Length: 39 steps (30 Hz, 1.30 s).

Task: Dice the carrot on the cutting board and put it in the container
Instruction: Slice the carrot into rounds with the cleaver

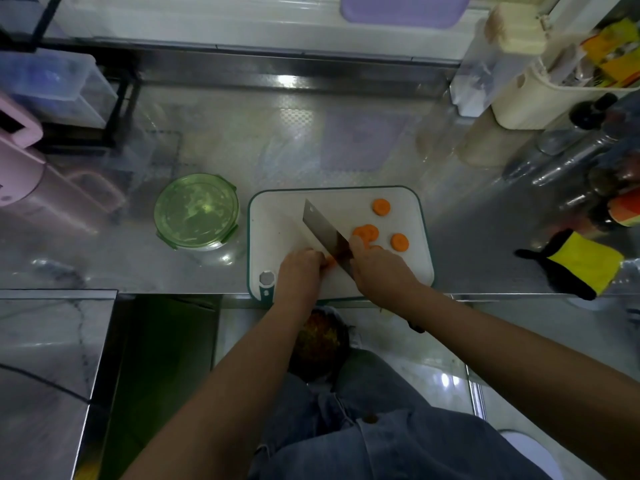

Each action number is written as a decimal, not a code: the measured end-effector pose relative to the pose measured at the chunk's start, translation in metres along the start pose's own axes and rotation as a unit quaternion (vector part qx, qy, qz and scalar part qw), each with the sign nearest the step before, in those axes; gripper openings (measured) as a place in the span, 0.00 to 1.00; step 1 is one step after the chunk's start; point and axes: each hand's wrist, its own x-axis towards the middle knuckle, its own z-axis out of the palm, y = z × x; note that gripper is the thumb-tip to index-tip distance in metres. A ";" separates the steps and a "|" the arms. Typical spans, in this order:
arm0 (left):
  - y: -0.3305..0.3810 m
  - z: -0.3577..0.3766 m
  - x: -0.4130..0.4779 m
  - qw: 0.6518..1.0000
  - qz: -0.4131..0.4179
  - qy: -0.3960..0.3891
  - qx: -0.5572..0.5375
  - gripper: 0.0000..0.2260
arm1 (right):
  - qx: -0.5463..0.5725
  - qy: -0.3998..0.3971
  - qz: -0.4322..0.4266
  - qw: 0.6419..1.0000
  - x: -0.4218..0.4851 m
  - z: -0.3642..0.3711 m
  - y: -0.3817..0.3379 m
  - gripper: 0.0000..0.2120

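Note:
A white cutting board with a green rim lies at the steel counter's front edge. Several orange carrot rounds lie on its right half. My left hand curls over a carrot piece, which is mostly hidden under the fingers. My right hand grips the handle of a cleaver; its blade stands on the board right beside my left fingers. A round green-lidded container stands just left of the board, its lid on.
A pink appliance sits at the far left. Bottles and a cream holder crowd the right side. A yellow and black cloth lies at the right front. A bin with scraps stands below the counter edge.

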 end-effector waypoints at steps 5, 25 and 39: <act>-0.001 0.000 0.001 1.000 0.007 0.005 -0.006 0.08 | -0.004 0.002 -0.010 1.000 0.010 0.008 -0.002 0.11; 0.003 -0.005 0.000 0.999 -0.019 -0.025 -0.013 0.13 | 0.092 0.051 0.067 0.992 0.012 0.032 0.025 0.22; 0.000 -0.004 -0.003 0.999 -0.034 -0.002 0.001 0.09 | 0.027 0.034 -0.003 0.999 -0.001 0.009 0.009 0.16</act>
